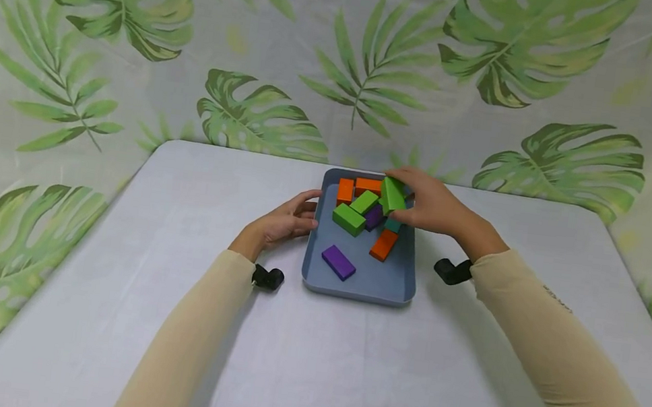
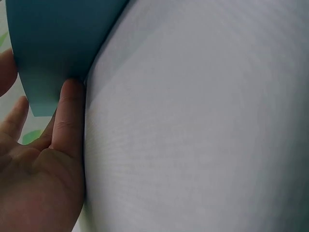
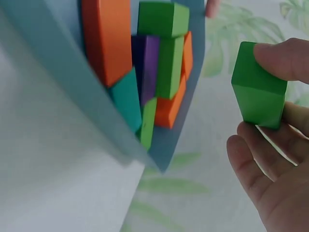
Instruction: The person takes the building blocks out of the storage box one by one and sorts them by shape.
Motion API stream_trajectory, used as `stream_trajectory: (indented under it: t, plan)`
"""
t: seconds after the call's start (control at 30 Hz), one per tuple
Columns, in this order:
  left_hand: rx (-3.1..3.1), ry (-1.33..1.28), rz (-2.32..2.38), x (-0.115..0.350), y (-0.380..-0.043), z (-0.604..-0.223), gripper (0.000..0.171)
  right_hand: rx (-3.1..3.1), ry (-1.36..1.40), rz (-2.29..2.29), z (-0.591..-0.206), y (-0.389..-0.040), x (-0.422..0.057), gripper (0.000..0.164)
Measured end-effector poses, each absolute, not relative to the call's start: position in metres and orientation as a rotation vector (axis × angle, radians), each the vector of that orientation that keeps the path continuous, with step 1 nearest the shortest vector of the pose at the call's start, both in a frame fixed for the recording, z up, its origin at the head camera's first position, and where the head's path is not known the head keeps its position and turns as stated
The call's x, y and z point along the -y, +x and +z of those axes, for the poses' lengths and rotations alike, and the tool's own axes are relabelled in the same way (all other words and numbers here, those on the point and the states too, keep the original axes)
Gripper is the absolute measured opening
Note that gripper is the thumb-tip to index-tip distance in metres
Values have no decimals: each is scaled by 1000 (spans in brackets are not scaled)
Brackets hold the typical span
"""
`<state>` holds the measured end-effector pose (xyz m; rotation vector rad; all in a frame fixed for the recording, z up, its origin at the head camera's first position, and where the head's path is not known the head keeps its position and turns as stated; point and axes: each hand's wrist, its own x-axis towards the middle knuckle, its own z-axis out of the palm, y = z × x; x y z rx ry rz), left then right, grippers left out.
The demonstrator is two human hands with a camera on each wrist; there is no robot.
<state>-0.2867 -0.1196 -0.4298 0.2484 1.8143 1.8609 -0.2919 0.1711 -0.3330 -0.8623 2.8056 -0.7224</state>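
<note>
My right hand (image 1: 432, 204) pinches a green block (image 1: 392, 197) between thumb and fingers over the far right part of the grey-blue tray (image 1: 325, 278). In the right wrist view that green block (image 3: 258, 84) is held apart from the other blocks. My left hand (image 1: 284, 219) rests against the tray's left side. In the left wrist view, the fingertips touch the tray's outer wall (image 2: 63, 48). Inside the tray lie two green blocks (image 1: 349, 220), orange blocks (image 1: 384, 245), a purple block (image 1: 373, 217) and a teal block (image 3: 127, 101), partly hidden in the head view.
Apart from the cluster, another purple block (image 1: 338, 263) lies in the near left of the tray. The tray stands on a white-covered table (image 1: 306, 364), close to its far edge. A leaf-patterned cloth (image 1: 261, 33) hangs behind it.
</note>
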Motion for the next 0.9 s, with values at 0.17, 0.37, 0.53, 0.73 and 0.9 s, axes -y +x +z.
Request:
stream_trajectory:
  t: [0.17, 0.37, 0.53, 0.73, 0.9]
  plan:
    - [-1809, 248, 1866, 119, -287, -430, 73, -2796, -818, -797, -330, -296, -186, 75]
    - [-1815, 236, 1855, 120, -287, -430, 73, -2820, -788, -792, -332, -302, -201, 71]
    - [-1818, 209, 1854, 120, -287, -430, 72, -2844, -772, -776, -334, -306, -212, 70]
    - [-1824, 213, 1857, 120, -287, -430, 71, -2845, -731, -780, -334, -306, -220, 70]
    - [-1819, 212, 1850, 120, -287, -427, 72, -2847, -697, -734, -338, -310, -228, 71]
